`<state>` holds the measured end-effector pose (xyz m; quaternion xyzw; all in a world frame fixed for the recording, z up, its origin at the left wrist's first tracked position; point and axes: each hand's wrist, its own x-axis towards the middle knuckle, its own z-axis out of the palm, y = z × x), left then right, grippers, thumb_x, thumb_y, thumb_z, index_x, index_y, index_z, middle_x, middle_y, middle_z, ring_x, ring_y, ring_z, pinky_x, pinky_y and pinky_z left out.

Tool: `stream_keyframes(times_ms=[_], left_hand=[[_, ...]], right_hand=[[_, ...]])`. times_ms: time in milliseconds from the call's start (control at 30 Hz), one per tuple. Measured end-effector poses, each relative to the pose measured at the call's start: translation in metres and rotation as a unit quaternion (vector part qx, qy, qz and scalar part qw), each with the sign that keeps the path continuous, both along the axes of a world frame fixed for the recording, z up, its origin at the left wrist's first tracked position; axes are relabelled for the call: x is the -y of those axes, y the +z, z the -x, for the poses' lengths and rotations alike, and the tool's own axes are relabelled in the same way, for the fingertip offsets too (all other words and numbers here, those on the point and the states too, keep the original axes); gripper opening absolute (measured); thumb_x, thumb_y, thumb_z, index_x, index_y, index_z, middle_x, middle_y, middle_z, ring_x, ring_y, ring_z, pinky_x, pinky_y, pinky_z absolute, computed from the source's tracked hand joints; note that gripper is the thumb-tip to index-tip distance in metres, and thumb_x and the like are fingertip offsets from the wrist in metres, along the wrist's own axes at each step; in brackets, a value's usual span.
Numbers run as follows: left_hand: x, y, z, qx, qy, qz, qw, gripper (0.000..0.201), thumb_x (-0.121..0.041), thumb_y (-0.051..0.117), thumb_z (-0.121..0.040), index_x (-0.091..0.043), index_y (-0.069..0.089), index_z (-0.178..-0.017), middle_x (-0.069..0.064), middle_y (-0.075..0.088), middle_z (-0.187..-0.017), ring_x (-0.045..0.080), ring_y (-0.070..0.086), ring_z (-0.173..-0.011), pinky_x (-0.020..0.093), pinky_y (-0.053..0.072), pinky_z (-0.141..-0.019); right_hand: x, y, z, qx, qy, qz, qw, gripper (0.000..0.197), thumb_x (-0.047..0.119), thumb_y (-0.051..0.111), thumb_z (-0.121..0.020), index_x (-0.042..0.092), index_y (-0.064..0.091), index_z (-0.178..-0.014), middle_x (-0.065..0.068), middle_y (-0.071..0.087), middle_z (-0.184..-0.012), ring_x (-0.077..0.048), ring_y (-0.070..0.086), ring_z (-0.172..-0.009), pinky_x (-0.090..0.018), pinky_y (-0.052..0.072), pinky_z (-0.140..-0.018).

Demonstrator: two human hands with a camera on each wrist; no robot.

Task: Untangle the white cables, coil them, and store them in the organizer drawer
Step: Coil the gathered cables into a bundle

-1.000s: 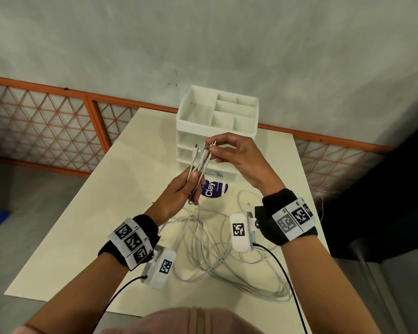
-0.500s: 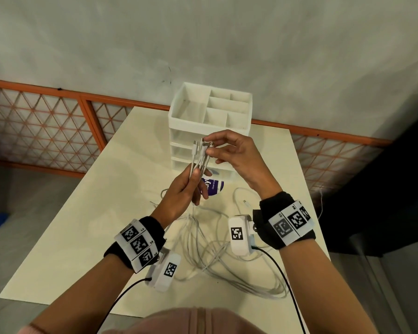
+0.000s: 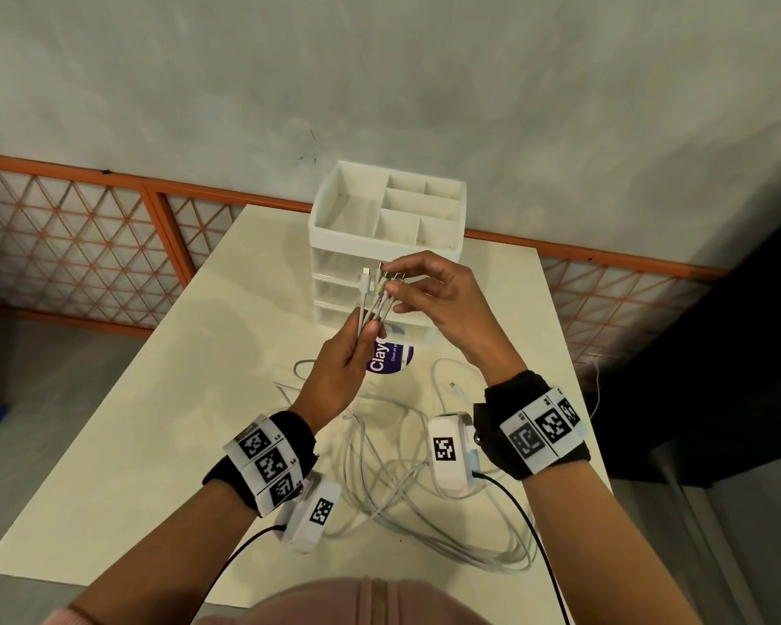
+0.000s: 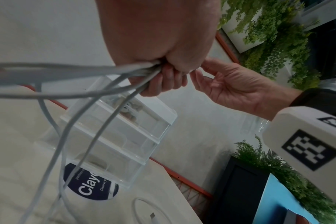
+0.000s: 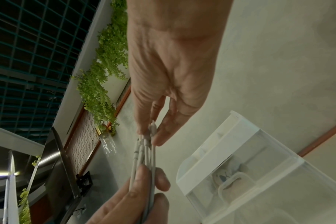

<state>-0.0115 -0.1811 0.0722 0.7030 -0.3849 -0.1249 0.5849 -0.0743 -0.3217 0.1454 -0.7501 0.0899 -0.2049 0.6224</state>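
Note:
Several white cables (image 3: 382, 471) lie tangled on the cream table (image 3: 154, 399) between my forearms. My left hand (image 3: 357, 340) grips a bundle of their ends, raised above the table in front of the organizer (image 3: 386, 245). The cables (image 4: 98, 84) run from its curled fingers (image 4: 163, 80) down toward the table. My right hand (image 3: 397, 281) pinches the connector tips (image 3: 379, 281) at the top of that bundle, thumb and fingertips (image 5: 159, 136) on the plugs (image 5: 151, 131). The white organizer has a divided open top and clear drawers (image 4: 115, 136) below, all shut.
A round dark-blue sticker (image 3: 388, 358) reading "Clay" lies on the table before the organizer. One loose connector (image 3: 456, 390) rests right of the tangle. An orange lattice railing (image 3: 86, 245) runs behind the table, with a grey wall above. The table's right edge is near my right wrist.
Both hands stay on the cable ends in front of the organizer. The right fingers have shifted slightly along the connector tips; the view has drifted a little.

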Motion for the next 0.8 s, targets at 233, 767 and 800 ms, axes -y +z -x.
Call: stream_keyframes(times_ms=[233,767,800], left_hand=[[0.001,0.001,-0.002,-0.035,-0.056,0.000,0.998,0.026,-0.036,0.027,-0.102,-0.029,0.047,-0.086,-0.019,0.047,-0.061,0.003,0.037,-0.057,0.023,0.032,-0.062],[0.002,0.018,-0.017,-0.115,-0.206,-0.118,0.965,0.025,-0.024,0.032,-0.102,-0.027,0.040,-0.079,0.000,0.034,-0.063,0.002,0.035,-0.046,0.017,0.037,-0.050],[0.001,0.018,-0.016,-0.120,-0.208,-0.116,0.964,0.025,-0.024,0.031,-0.102,-0.028,0.040,-0.079,0.001,0.034,-0.063,0.002,0.035,-0.046,0.017,0.038,-0.050]], right_hand=[[0.002,0.002,-0.004,-0.006,0.006,0.030,1.000,0.034,0.006,0.066,-0.086,0.014,0.065,-0.119,0.001,0.065,-0.100,-0.008,0.066,-0.079,-0.023,0.057,-0.075],[0.011,0.005,-0.003,-0.037,0.022,0.092,0.995,0.024,0.007,0.072,-0.081,0.007,0.072,-0.105,-0.008,0.071,-0.106,-0.023,0.067,-0.075,-0.030,0.059,-0.074],[0.012,0.004,-0.003,-0.038,0.022,0.087,0.995,0.025,0.009,0.073,-0.081,0.009,0.071,-0.106,-0.007,0.071,-0.105,-0.024,0.067,-0.077,-0.033,0.059,-0.076]])
